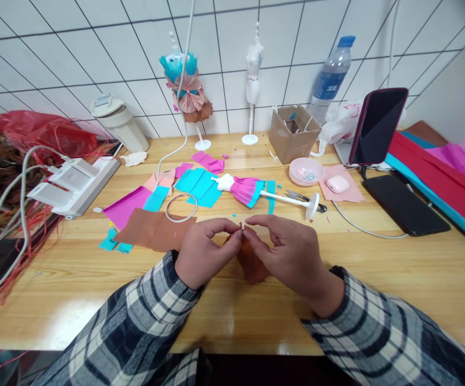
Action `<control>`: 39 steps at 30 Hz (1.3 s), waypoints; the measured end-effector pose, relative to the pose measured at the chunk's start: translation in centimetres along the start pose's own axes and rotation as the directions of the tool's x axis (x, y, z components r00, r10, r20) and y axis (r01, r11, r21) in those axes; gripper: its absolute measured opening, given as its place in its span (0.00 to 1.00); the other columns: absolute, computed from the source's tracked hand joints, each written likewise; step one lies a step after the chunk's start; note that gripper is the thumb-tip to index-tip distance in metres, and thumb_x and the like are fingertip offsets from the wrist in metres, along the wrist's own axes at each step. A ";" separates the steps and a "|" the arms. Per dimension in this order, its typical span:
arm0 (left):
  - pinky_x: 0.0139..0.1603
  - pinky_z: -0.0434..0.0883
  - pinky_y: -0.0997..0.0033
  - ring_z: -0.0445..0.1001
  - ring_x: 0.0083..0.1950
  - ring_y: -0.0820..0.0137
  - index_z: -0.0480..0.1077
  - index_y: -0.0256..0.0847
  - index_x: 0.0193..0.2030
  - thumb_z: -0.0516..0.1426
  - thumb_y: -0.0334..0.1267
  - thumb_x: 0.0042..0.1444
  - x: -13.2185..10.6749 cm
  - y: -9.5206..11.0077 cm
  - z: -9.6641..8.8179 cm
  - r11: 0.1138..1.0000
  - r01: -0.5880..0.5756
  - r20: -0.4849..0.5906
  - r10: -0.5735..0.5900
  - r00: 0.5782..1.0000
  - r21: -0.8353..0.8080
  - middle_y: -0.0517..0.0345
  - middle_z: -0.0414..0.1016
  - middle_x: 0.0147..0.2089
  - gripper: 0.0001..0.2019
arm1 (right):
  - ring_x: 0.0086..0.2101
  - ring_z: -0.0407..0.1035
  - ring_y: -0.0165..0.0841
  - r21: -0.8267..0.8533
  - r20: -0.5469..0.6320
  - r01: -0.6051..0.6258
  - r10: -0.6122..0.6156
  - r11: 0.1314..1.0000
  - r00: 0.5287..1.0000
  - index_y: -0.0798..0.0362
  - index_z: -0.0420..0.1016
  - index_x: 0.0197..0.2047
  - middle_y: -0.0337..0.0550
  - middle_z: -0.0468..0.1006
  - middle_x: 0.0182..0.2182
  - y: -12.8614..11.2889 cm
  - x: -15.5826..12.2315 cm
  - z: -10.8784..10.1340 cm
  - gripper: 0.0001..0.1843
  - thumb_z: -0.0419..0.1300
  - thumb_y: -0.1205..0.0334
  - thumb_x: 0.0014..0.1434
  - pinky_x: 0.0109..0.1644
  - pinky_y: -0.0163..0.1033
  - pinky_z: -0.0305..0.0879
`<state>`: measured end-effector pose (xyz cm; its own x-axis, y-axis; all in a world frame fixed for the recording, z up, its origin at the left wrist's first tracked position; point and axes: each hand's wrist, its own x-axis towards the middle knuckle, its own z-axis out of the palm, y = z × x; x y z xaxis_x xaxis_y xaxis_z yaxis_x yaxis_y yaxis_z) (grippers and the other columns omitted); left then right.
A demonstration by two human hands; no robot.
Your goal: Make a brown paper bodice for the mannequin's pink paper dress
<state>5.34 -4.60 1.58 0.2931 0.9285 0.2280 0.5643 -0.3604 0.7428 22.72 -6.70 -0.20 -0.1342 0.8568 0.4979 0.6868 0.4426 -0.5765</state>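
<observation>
- Lower centre: the left hand (202, 252) and right hand (292, 252) met above the wooden table (377, 279). Thumb and forefinger of each were closed tight on the top of a folded piece of brown paper (252, 265), which hung between the palms.
- A small white tip (242, 227) showed where the fingertips met; what it was could not be told.
- The step looked like gathering the paper's upper edge. The next move would call for one hand keeping its pinch so the folds did not spring open.
- Centre: a flat brown sheet (152, 230), a fallen mannequin (248, 190) in a pink and teal skirt, and scissors (302, 197).
- Upper right: a water bottle (331, 80) whose blue label was too small to read.
</observation>
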 end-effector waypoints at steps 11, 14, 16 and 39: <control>0.33 0.71 0.77 0.75 0.26 0.74 0.78 0.38 0.30 0.59 0.34 0.53 -0.3 -0.1 0.3 0.999 -0.033 0.003 0.033 0.999 0.019 0.60 0.80 0.27 0.06 | 0.16 0.52 0.24 0.283 0.169 -0.328 0.290 0.901 0.942 0.51 0.77 0.32 0.28 0.56 0.13 0.0 0.5 0.3 0.04 0.61 0.62 0.54 0.21 0.32 0.47; 0.33 0.71 0.77 0.76 0.28 0.73 0.78 0.38 0.31 0.59 0.34 0.53 -0.3 -0.2 0.4 0.999 -0.045 0.001 0.045 0.999 0.017 0.59 0.81 0.28 0.06 | 0.17 0.50 0.24 0.420 0.315 -0.489 0.382 0.765 0.869 0.53 0.75 0.31 0.27 0.54 0.14 0.2 0.8 0.4 0.06 0.60 0.60 0.54 0.21 0.32 0.45; 0.34 0.72 0.77 0.76 0.28 0.73 0.78 0.37 0.31 0.59 0.34 0.54 -0.3 -0.3 0.3 0.999 -0.039 0.010 0.039 0.999 0.002 0.58 0.81 0.28 0.06 | 0.18 0.49 0.24 0.473 0.368 -0.535 0.395 0.700 0.842 0.53 0.75 0.32 0.28 0.55 0.15 0.4 1.0 0.5 0.08 0.60 0.58 0.54 0.21 0.32 0.44; 0.28 0.64 0.76 0.65 0.25 0.78 0.73 0.35 0.37 0.63 0.46 0.53 0.2 -1.5 -0.2 0.683 0.381 0.346 -0.196 0.918 -0.623 0.61 0.72 0.27 0.15 | 0.20 0.59 0.21 0.831 0.458 -0.555 0.510 0.046 0.728 0.52 0.67 0.30 0.33 0.73 0.25 2.7 4.4 -1.3 0.15 0.69 0.58 0.43 0.24 0.29 0.68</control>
<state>4.34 -3.88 0.61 0.4250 0.8920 -0.1542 0.0163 0.1628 0.9865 24.90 -2.13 1.28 -0.0748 0.9707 -0.2284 -0.4877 -0.2354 -0.8407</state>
